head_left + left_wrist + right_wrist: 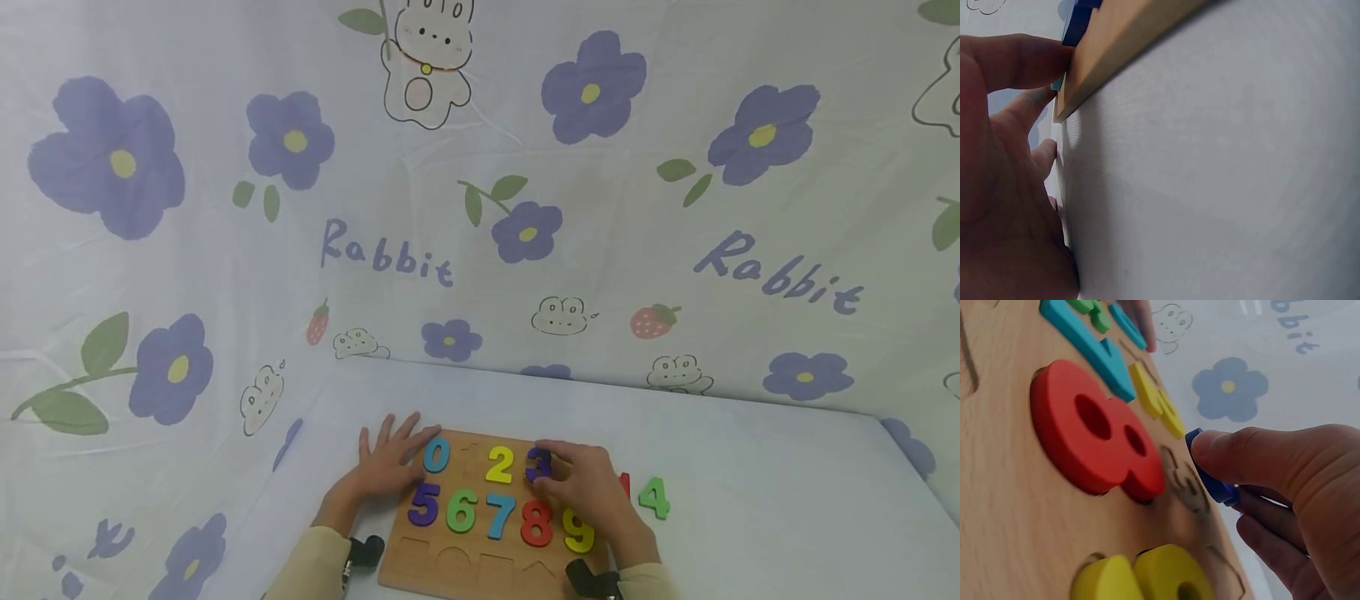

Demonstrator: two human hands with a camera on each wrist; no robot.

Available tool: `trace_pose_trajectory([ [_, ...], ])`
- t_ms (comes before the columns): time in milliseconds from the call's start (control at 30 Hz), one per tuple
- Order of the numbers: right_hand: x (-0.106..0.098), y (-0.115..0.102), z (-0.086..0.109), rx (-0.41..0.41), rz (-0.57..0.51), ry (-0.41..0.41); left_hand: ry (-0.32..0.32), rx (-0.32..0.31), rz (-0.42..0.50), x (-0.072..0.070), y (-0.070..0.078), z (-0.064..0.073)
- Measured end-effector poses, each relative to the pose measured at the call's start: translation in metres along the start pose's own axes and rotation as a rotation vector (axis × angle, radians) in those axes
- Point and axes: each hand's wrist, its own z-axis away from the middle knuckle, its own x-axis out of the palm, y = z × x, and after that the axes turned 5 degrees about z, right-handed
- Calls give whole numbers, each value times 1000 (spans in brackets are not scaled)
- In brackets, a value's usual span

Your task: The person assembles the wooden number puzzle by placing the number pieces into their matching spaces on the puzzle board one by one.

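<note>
Purple shows between the thumb and fingers of the right hand [592, 477], which pinches the 3 [1212, 483] by its edges; seen from the head, the piece lies at about 9 to 10 o'clock from the middle of that hand, with 12 pointing away from the person. Its long axis runs roughly from 12 to 6, and the figure reads the right way up.

Just beside it, at about 9 o'clock in the right wrist view, the 3-shaped recess [1185, 480] lies bare, its long axis slanting much as the piece's does. That short offset looks like the relation that counts: turn seems nearly matched, while the piece shows mostly its rim there, so it is probably tilted to the board [435, 542]. Whether any edge touches the wood, I cannot tell.

Around the held piece, the 2 [499, 464] sits at 9 o'clock, the 8 [536, 523] at 6 and the 9 [579, 531] at 5, all on the board. Farther out, the 4 [655, 498] lies on the table [757, 517] between 3 and 4 o'clock, beside a red piece [625, 484] mostly hidden by the right hand.

Well apart at 9 o'clock, the left hand [388, 463] has its fingers spread, its thumb at the board's left edge near the 0 [428, 457]; it grasps no number. The right hand is clearly the nearer to the 3.
</note>
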Motion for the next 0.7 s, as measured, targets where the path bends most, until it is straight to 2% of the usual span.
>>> trace_pose_trajectory([
  [233,6,4,-2,19,24,-27,-31,-18,-4,-7,10,4],
  [700,11,4,-2,5,58,-16,-32,-20,-22,-8,11,4],
])
